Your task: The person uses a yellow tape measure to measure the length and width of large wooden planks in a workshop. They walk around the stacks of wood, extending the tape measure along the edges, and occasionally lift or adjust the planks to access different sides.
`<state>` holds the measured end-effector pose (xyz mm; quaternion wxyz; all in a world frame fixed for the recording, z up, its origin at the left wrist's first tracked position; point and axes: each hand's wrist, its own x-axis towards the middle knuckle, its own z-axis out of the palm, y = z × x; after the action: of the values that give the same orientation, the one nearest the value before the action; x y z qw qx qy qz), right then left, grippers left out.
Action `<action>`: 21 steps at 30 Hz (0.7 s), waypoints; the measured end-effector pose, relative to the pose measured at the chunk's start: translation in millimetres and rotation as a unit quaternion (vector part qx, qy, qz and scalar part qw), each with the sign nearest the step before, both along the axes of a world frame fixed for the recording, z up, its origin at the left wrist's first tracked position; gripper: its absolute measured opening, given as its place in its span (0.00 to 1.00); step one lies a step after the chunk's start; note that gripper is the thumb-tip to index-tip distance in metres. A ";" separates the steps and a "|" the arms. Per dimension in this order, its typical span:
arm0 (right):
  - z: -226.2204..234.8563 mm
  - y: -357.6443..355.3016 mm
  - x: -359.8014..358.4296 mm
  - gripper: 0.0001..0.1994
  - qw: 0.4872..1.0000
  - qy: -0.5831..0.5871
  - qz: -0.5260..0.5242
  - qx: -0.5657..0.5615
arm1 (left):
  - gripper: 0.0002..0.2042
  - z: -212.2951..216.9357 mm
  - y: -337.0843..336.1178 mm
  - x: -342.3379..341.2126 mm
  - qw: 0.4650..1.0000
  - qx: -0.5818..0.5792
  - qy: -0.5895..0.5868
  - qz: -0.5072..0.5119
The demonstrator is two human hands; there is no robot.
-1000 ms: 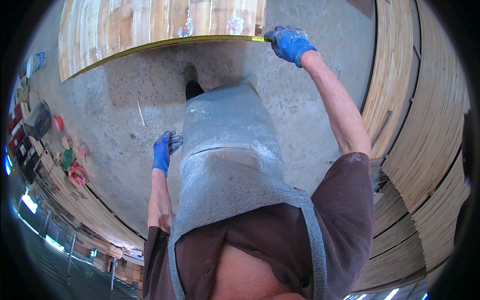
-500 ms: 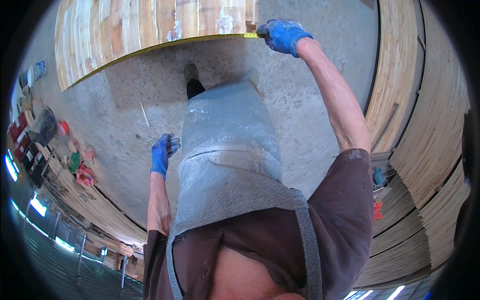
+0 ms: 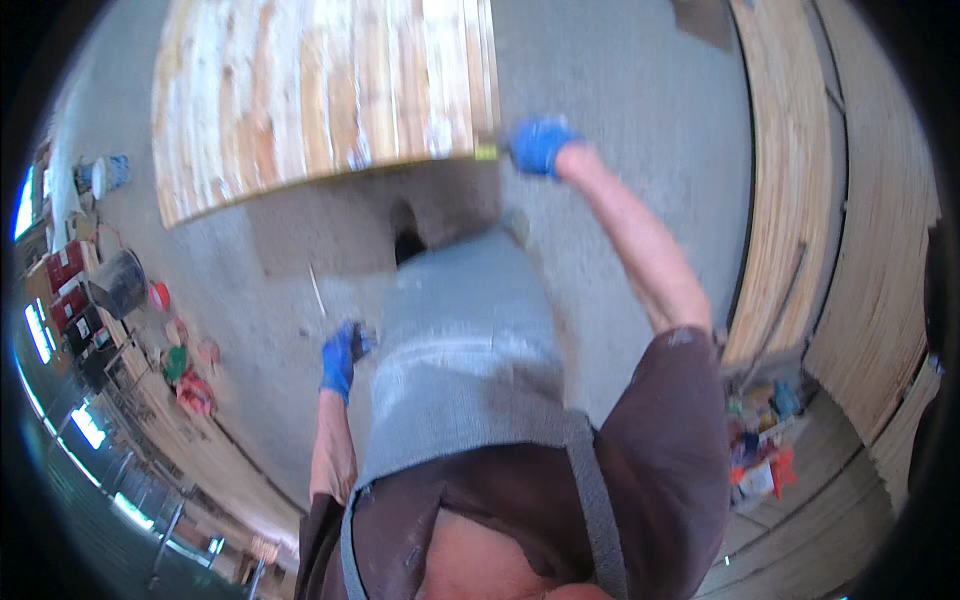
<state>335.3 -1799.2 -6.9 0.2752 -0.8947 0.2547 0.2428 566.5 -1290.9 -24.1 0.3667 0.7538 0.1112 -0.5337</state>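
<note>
A wide panel of glued wood strips [image 3: 320, 80] lies ahead of me, with white smears near its close edge. Along that edge runs the yellow blade of a tape measure [image 3: 485, 153]. My right hand [image 3: 543, 146], in a blue glove, is closed on the tape measure at the panel's right corner; motion blur and the fingers hide most of its body. Beside my apron hangs my left hand [image 3: 342, 360], also blue-gloved, its fingers loosely apart and holding nothing.
Long stacked boards [image 3: 795, 180] line the right side. On the left stand a dark bucket [image 3: 120, 283], a white-and-blue pail [image 3: 103, 176] and red boxes [image 3: 67, 268]. A thin stick [image 3: 317, 290] lies on the concrete floor. Mixed clutter [image 3: 765, 440] sits at lower right.
The view has shifted, so the panel now appears lower and more to the right. My right hand still grips the tape measure at the panel's corner; my left hand stays at my side.
</note>
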 end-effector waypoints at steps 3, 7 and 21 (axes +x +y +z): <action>0.7 28.2 -7.8 0.13 0.987 -0.142 -0.013 -0.078 | 0.20 5.3 -9.0 -2.4 0.999 0.002 -0.002 0.040; 15.9 92.7 -18.1 0.09 0.976 -0.215 0.029 0.015 | 0.21 22.9 -3.2 -0.7 0.992 -0.070 0.004 0.102; 95.9 186.9 2.6 0.15 0.980 -0.146 -0.121 0.065 | 0.35 156.3 -184.8 158.4 0.836 -0.532 0.129 0.030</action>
<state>338.0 -1612.2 88.9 0.3939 -0.8634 0.3017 0.0909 724.8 -1475.7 132.1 0.7094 0.3629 -0.1216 -0.5918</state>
